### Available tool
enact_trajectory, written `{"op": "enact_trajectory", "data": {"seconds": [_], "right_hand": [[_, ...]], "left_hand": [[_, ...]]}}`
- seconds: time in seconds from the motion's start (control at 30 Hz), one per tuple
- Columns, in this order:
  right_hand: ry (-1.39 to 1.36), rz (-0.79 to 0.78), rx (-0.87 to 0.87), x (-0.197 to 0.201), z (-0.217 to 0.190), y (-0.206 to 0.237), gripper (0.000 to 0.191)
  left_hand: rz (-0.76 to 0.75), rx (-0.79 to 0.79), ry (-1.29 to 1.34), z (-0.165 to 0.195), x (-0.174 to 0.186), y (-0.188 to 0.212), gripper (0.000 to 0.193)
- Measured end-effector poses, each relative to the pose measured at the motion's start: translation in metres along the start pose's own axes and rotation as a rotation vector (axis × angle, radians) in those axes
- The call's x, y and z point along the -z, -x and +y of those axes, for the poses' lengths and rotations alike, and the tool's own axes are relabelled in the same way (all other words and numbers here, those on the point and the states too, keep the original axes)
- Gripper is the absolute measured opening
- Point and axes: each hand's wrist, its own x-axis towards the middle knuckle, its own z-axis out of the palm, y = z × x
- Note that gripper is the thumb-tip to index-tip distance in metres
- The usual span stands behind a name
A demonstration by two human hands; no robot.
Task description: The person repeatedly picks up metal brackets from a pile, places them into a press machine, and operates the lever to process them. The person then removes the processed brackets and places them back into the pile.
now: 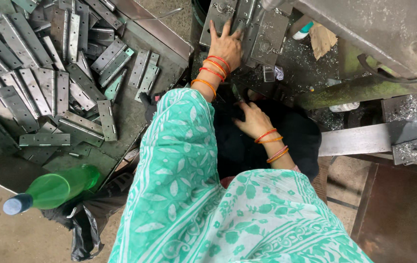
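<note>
— What is seen underfoot?

— A bare concrete floor [28, 234], dusty and grey, is seen at lower left; a rusty plate [398, 204] is laid at lower right.

— And around it?

— A grey machine frame [379, 29] is set at upper right, with a steel bar [359, 139] below it. Metal shavings [310, 56] are scattered there. Flat, dim daylight is cast throughout.

Grey hinges [43, 92]; green bottle [60, 186]; green floral cloth [179, 195].
</note>
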Motion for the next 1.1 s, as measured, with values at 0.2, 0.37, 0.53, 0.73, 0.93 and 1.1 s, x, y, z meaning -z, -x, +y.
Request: {"op": "enact_trajectory", "data": {"seconds": [0.2, 0.37, 0.53, 0.73, 0.93, 1.1], "right_hand": [[-0.063, 0.013, 0.119, 0.028, -0.006, -0.011, 0.05], [-0.013, 0.001, 0.093, 0.027, -0.004, -0.016, 0.052], [0.061, 0.044, -0.006, -0.014, 0.01, -0.009, 0.056], [-0.094, 0.236, -0.004, -0.094, 0.022, 0.015, 0.052], [-0.133, 0.178, -0.018, -0.075, 0.026, 0.016, 0.055], [-0.007, 0.093, 0.04, -0.009, 0.02, 0.0, 0.056]], "left_hand": [[-0.195, 0.003, -0.065, 0.003, 0.008, 0.009, 0.065], [-0.113, 0.004, -0.039, -0.007, -0.005, -0.007, 0.051], [-0.049, -0.016, 0.012, -0.013, -0.015, -0.018, 0.05], [0.089, -0.014, 0.052, -0.013, -0.018, -0.014, 0.049], [0.13, -0.012, -0.059, 0.003, -0.018, 0.01, 0.055], [0.085, 0.035, -0.114, 0.005, -0.024, 0.011, 0.044]]}}
